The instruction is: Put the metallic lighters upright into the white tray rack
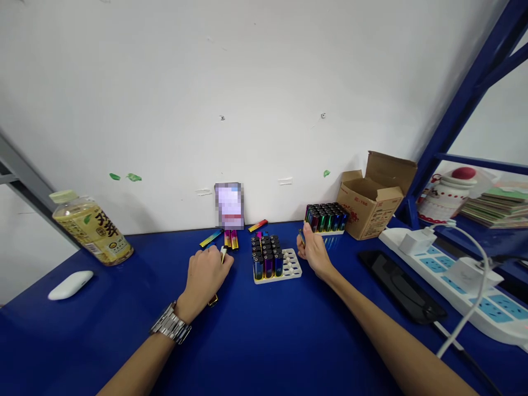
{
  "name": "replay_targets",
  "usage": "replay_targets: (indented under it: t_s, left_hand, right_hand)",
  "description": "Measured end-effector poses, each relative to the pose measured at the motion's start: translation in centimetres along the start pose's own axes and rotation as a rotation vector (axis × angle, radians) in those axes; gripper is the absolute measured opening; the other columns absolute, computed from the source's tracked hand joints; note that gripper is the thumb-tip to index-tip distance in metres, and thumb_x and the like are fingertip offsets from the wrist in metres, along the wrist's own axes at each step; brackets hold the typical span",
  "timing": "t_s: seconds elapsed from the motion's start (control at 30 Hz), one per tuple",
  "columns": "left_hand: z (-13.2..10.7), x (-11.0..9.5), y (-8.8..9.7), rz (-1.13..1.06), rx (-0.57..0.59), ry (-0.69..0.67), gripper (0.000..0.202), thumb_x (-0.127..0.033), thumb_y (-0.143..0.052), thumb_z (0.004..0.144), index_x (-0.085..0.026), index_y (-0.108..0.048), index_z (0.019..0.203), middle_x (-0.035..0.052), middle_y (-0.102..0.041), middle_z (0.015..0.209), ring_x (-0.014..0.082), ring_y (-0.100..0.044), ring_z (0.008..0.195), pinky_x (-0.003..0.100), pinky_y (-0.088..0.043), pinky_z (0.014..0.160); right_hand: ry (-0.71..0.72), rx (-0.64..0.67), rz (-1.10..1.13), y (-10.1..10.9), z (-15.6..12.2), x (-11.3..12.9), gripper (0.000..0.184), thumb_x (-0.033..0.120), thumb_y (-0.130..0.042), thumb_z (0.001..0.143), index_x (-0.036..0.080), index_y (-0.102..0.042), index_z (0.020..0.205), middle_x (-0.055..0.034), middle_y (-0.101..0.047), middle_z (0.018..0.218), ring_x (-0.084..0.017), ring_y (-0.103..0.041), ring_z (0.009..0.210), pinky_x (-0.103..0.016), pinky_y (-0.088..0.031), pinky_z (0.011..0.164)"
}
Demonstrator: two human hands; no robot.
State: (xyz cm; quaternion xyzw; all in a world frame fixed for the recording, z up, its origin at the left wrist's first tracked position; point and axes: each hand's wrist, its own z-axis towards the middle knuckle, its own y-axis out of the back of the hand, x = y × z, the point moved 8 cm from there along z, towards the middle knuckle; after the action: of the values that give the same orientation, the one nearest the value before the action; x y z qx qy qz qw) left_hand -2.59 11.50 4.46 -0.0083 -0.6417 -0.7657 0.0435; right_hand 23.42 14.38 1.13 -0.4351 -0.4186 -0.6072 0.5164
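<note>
The left hand (207,276) pinches what looks like a lighter (223,254), the right hand's (315,250) grip another lighter (302,237), a part-filled tray (293,268) between them.

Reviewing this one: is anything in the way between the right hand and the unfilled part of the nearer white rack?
Nothing visible. The right hand, holding a small object, is just right of the white rack, beside its unfilled side; the black-topped cylinders fill the left side.
</note>
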Motion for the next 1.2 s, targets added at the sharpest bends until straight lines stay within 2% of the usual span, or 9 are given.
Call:
replay_targets:
  t_s: [0.1, 0.2, 0.4, 0.7, 0.8, 0.9, 0.97, 1.07, 1.2]
  left_hand:
    - [0.0, 0.3, 0.8, -0.048, -0.103, 0.025, 0.027, -0.03, -0.038, 0.083, -0.016, -0.057, 0.071, 0.0098, -0.064, 0.067, 0.0266, -0.062, 0.07, 0.033, -0.039, 0.062]
    - [-0.4, 0.0, 1.7, -0.18, -0.241, -0.015, 0.02, -0.028, -0.04, 0.082, -0.019, -0.053, 0.07, 0.0063, -0.061, 0.066, 0.0232, -0.058, 0.068, 0.032, -0.039, 0.062]
    - [-1.7, -2.0, 2.8, -0.58, -0.371, -0.276, 0.023, -0.032, -0.037, 0.09, -0.017, -0.054, 0.092, 0.0046, -0.059, 0.078, 0.0185, -0.056, 0.073, 0.031, -0.045, 0.067]
    - [-3.4, -3.8, 3.6, -0.728, -0.411, -0.442, 0.029, -0.032, -0.037, 0.095, -0.015, -0.055, 0.111, 0.0063, -0.06, 0.087, 0.0176, -0.058, 0.081, 0.03, -0.049, 0.073]
    - [-3.9, -4.1, 4.4, -0.761, -0.438, -0.472, 0.033, -0.029, -0.037, 0.096, -0.014, -0.053, 0.121, 0.0059, -0.06, 0.088, 0.0161, -0.057, 0.081, 0.03, -0.048, 0.077]
    - [-4.3, -4.4, 4.8, -0.806, -0.427, -0.479, 0.04, -0.028, -0.036, 0.097, -0.015, -0.047, 0.132, 0.0048, -0.059, 0.085, 0.0147, -0.057, 0.077, 0.029, -0.049, 0.074]
    - [-4.6, -4.7, 5.0, -0.836, -0.423, -0.483, 0.041, -0.028, -0.034, 0.097, -0.016, -0.047, 0.134, 0.005, -0.06, 0.085, 0.0146, -0.057, 0.074, 0.029, -0.05, 0.072]
    - [-5.5, -5.5, 5.5, -0.863, -0.441, -0.535, 0.041, -0.026, -0.033, 0.097, -0.015, -0.047, 0.134, 0.0089, -0.063, 0.094, 0.0171, -0.06, 0.084, 0.031, -0.051, 0.078]
    - [-6.4, -6.4, 5.7, -0.834, -0.377, -0.58, 0.045, -0.027, -0.03, 0.097, -0.016, -0.039, 0.14, 0.0123, -0.062, 0.109, 0.0211, -0.059, 0.102, 0.035, -0.049, 0.09]
  right_hand:
    - [0.155, 0.017, -0.12, 0.0, -0.1, 1.5, 0.045, 0.061, -0.039, 0.088, 0.019, -0.054, 0.082, -0.0004, -0.056, 0.064, -0.014, -0.053, 0.058, -0.027, -0.044, 0.058]
    - [0.302, 0.009, -0.258, -0.1, -0.3, 2.7, 0.038, 0.052, -0.045, 0.089, 0.019, -0.064, 0.092, -0.0058, -0.061, 0.084, -0.018, -0.055, 0.077, -0.031, -0.045, 0.07]
    - [0.245, 0.17, -0.088, -1.6, -0.5, 2.0, 0.029, 0.04, -0.05, 0.086, 0.017, -0.065, 0.095, -0.0058, -0.059, 0.087, -0.016, -0.055, 0.067, -0.03, -0.046, 0.065]
    - [0.385, 0.262, -0.515, -2.8, -1.0, 3.5, 0.023, 0.027, -0.041, 0.092, 0.018, -0.06, 0.082, -0.0068, -0.06, 0.081, -0.02, -0.054, 0.077, -0.033, -0.042, 0.071]
    - [0.373, 0.22, -0.662, -2.9, -1.5, 3.3, 0.029, 0.034, -0.039, 0.094, 0.019, -0.059, 0.109, -0.0095, -0.061, 0.096, -0.024, -0.052, 0.088, -0.039, -0.042, 0.08]
    - [0.385, 0.078, -0.636, -2.0, -2.2, 4.8, 0.043, 0.038, -0.035, 0.096, 0.019, -0.042, 0.134, -0.0125, -0.055, 0.113, -0.026, -0.049, 0.102, -0.044, -0.039, 0.089]
    - [0.458, 0.055, -0.562, -2.3, -3.2, 6.7, 0.042, 0.037, -0.036, 0.095, 0.019, -0.043, 0.133, -0.0124, -0.052, 0.116, -0.026, -0.047, 0.107, -0.045, -0.037, 0.094]
    - [0.596, 0.177, -0.503, -4.6, -5.3, 9.7, 0.028, 0.036, -0.046, 0.092, 0.022, -0.061, 0.111, -0.01, -0.054, 0.115, -0.026, -0.044, 0.11, -0.045, -0.036, 0.097]
    - [0.557, 0.178, -0.3, -5.9, -6.3, 11.2, 0.019, 0.029, -0.048, 0.091, 0.022, -0.063, 0.099, -0.0093, -0.058, 0.11, -0.024, -0.049, 0.106, -0.042, -0.04, 0.093]
